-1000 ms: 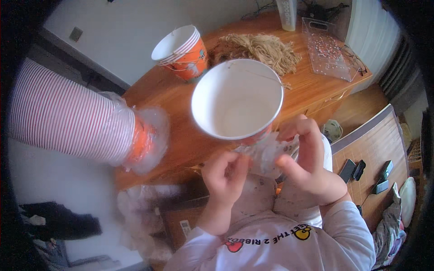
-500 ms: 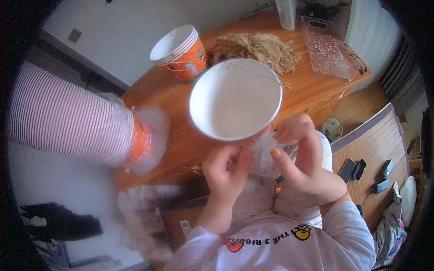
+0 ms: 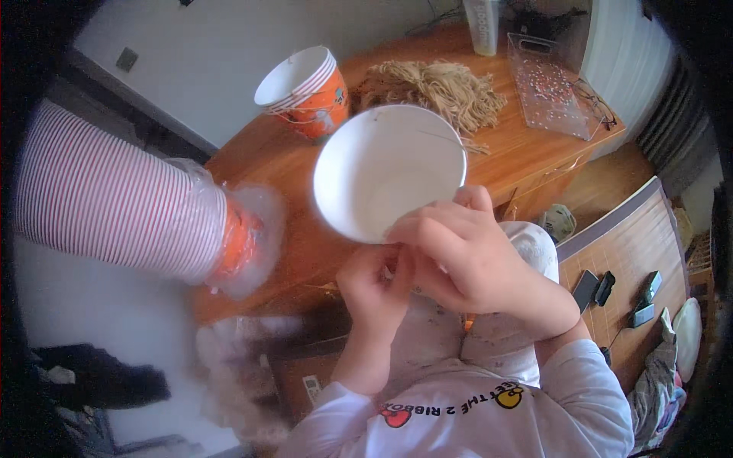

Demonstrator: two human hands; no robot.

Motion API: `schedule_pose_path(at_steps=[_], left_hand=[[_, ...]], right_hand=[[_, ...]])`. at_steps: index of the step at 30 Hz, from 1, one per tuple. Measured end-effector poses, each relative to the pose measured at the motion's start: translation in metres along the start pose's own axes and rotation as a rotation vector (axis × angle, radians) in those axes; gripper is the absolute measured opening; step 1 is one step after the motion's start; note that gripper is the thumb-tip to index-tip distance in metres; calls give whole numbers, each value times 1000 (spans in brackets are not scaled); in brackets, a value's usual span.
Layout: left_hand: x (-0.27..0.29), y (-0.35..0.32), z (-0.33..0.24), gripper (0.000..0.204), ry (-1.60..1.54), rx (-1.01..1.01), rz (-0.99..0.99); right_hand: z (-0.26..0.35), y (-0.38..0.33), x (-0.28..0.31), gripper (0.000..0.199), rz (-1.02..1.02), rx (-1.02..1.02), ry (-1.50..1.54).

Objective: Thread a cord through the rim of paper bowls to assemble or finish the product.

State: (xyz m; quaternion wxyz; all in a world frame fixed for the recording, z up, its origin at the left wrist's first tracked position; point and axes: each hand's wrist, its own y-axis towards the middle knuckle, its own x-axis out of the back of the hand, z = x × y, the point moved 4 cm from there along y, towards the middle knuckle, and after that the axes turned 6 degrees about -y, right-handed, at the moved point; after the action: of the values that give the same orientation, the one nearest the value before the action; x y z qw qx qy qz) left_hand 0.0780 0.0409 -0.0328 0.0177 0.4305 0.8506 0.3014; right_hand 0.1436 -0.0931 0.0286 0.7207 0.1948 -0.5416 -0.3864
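A white-lined paper bucket (image 3: 382, 172) stands tilted toward me near the table's front edge, with a thin strand across the far part of its mouth. My left hand (image 3: 372, 286) is closed just below the bucket's near rim, thumb and fingers pinched together. My right hand (image 3: 473, 256) reaches across to the same rim, its fingers bent and closed close to the left fingertips. What the fingers of both hands pinch is too small and covered to name. Behind the bucket lies a bundle of tan cord strands (image 3: 458, 95).
Several nested orange buckets (image 3: 309, 95) with thin handles stand at the back left. A tall plastic-wrapped stack of buckets (image 3: 126, 195) leans in from the left. A clear tray with small beads (image 3: 550, 88) and a transparent cup (image 3: 482, 27) are at the back right.
My right hand has moved left and up, over the bucket's near rim, close to my left hand. The bucket has shifted slightly left; the left hand has barely moved.
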Motion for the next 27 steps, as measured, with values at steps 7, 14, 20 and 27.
schedule_pose_path(at_steps=[7, 14, 20, 27], left_hand=[[0, 0, -6, 8, -29, 24, 1], [8, -5, 4, 13, 60, -9, 31], [8, -8, 7, 13, 113, -53, 32], [17, -11, -3, 13, 98, 30, -51]], right_hand=[[2, 0, 3, 40, -6, -60, 56], [13, 1, 3, 34, 93, -65, -22], [14, -4, -1, 29, 62, -107, -55], [8, -16, -1, 35, -165, 15, 43]])
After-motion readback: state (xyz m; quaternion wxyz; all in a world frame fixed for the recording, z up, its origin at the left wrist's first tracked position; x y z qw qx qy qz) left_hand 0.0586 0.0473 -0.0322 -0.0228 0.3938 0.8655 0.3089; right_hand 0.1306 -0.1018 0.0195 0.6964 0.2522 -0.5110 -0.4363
